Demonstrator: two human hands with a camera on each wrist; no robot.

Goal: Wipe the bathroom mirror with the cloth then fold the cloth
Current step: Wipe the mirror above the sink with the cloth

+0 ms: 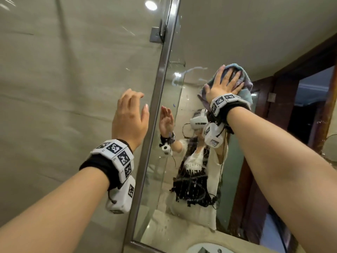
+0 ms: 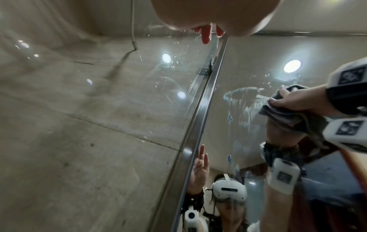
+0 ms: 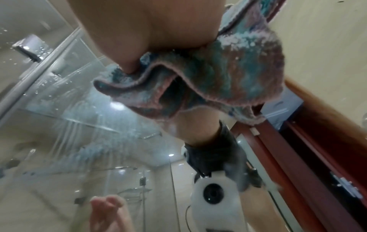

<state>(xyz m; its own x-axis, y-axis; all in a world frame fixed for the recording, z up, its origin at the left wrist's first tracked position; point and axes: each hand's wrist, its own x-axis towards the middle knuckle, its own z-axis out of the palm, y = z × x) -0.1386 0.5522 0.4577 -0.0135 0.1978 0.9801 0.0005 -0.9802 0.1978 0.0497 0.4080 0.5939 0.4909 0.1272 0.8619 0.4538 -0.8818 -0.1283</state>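
The mirror (image 1: 200, 42) hangs on the wall in a metal frame (image 1: 156, 99), with wet smear marks (image 1: 184, 73) on the glass. A blue and purple cloth (image 1: 245, 84) lies bunched against the glass high up. My right hand (image 1: 223, 83) presses flat on it with fingers spread and straight. In the right wrist view the cloth (image 3: 228, 78) hangs in folds under my palm (image 3: 149, 31). My left hand (image 1: 130, 114) is raised, open and empty, in front of the wall just left of the frame. In the left wrist view its fingertips (image 2: 206, 36) point at the frame's edge.
A beige tiled wall (image 1: 63, 88) fills the left. A metal hinge bracket (image 1: 156, 33) sits high on the frame. A white sink rim (image 1: 206, 249) shows at the bottom. A dark wooden door frame (image 1: 326, 106) stands at the right. The mirror reflects a person wearing a headset.
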